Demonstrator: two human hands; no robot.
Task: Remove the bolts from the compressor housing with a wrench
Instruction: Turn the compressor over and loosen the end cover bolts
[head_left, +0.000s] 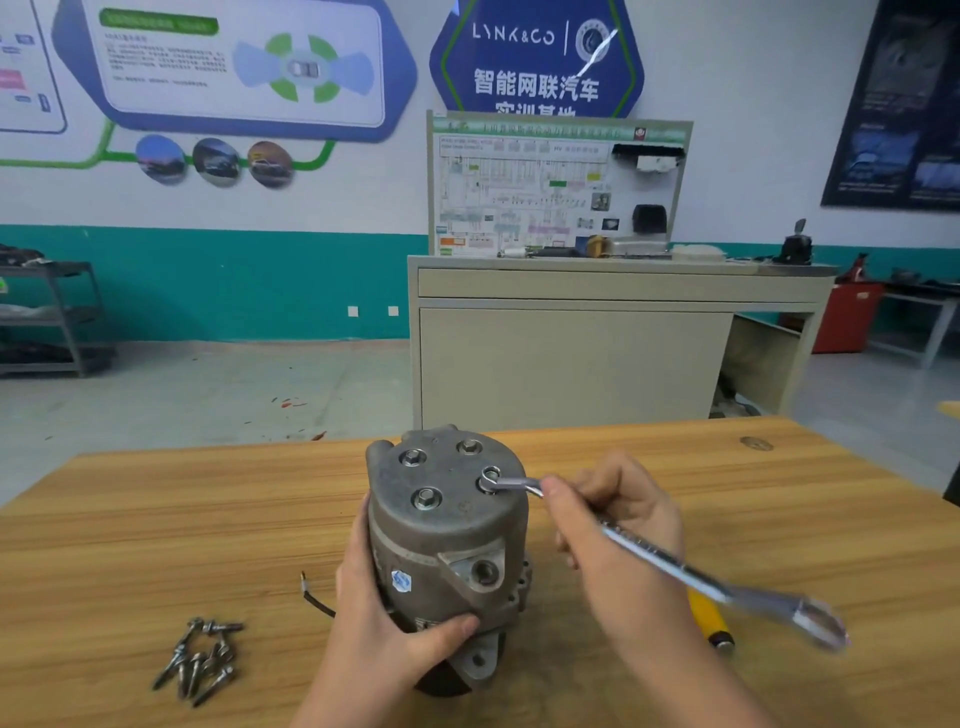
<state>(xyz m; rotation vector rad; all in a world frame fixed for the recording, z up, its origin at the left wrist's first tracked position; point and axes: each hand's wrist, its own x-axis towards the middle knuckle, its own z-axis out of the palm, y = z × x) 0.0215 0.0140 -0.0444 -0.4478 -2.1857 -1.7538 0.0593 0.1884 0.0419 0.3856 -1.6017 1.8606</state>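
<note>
Right grip (618, 514) over wrench (675, 564), far end blurred

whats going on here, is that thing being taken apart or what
A person is unbolting a compressor housing that stands on a wooden table. The left hand grips the housing's side to steady it. The right hand holds a wrench whose ring end sits over one bolt on top. Three other bolts are seated in the top, and a pile of loose bolts lies on the table to the left.

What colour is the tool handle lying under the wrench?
Yellow handle with a black end, head view.
</note>
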